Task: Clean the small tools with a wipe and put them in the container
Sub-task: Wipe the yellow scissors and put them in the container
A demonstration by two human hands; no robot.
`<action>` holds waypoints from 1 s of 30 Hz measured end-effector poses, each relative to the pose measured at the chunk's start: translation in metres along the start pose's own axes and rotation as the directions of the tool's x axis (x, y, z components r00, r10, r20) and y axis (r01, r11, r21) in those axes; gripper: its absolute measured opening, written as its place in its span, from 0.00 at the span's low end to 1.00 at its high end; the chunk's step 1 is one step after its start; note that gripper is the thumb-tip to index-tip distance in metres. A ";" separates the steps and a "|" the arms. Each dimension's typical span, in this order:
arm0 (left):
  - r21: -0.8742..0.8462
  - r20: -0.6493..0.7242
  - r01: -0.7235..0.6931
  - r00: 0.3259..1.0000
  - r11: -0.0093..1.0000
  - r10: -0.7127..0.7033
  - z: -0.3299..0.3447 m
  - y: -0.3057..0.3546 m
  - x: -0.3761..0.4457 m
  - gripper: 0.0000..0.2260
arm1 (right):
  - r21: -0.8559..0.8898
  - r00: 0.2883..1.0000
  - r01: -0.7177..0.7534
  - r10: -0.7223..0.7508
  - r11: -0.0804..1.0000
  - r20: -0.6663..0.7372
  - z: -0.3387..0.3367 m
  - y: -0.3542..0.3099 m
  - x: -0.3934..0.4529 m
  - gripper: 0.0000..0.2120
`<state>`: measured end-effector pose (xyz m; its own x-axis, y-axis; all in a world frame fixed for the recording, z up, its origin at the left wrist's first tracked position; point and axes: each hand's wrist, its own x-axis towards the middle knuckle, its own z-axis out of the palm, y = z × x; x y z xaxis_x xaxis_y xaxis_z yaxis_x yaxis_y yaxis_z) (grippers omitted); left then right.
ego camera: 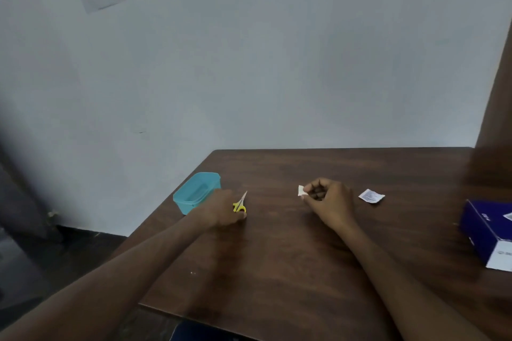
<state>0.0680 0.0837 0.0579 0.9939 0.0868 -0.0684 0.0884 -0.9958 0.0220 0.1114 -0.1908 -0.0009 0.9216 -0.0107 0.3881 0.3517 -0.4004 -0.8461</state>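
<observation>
Small scissors point(241, 202) with yellow handles lie on the brown table point(291, 257), blades pointing away from me. My left hand point(221, 209) rests on the table and grips the yellow handles. My right hand point(328, 199) is curled and pinches a small folded white wipe point(301, 190) between thumb and fingers, a little above the table. A teal plastic container point(195, 192) with no lid stands at the table's left edge, just behind my left hand.
A torn white wipe sachet point(371, 196) lies to the right of my right hand. A dark blue and white box point(489, 232) sits at the right edge. A grey wall rises behind the table; the floor drops away on the left.
</observation>
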 end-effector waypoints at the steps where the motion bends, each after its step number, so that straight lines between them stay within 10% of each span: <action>1: -0.057 0.031 0.013 0.999 0.998 -0.012 -0.001 0.003 0.005 0.17 | 0.007 1.000 -0.017 0.017 1.000 -0.009 -0.001 0.001 0.002 0.08; 6: -0.438 0.120 0.037 0.993 0.898 0.018 0.007 0.026 0.035 0.15 | 0.027 0.995 -0.066 0.068 0.997 -0.071 -0.003 0.002 0.008 0.07; 15: -0.908 -0.086 -0.175 0.967 0.380 0.238 0.040 0.104 0.080 0.09 | 0.130 0.970 -0.096 0.122 0.987 -0.209 -0.020 0.014 0.022 0.09; 30: -0.843 -0.292 -0.376 0.921 0.386 0.260 0.065 0.120 0.095 0.09 | 0.272 0.960 -0.142 0.199 0.952 -0.195 -0.006 0.033 0.039 0.05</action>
<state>0.1690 -0.0295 -0.0108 0.9572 -0.1710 0.2336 -0.2837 -0.3932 0.8746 0.1584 -0.2103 -0.0116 0.9230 -0.2688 0.2753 0.2484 -0.1302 -0.9599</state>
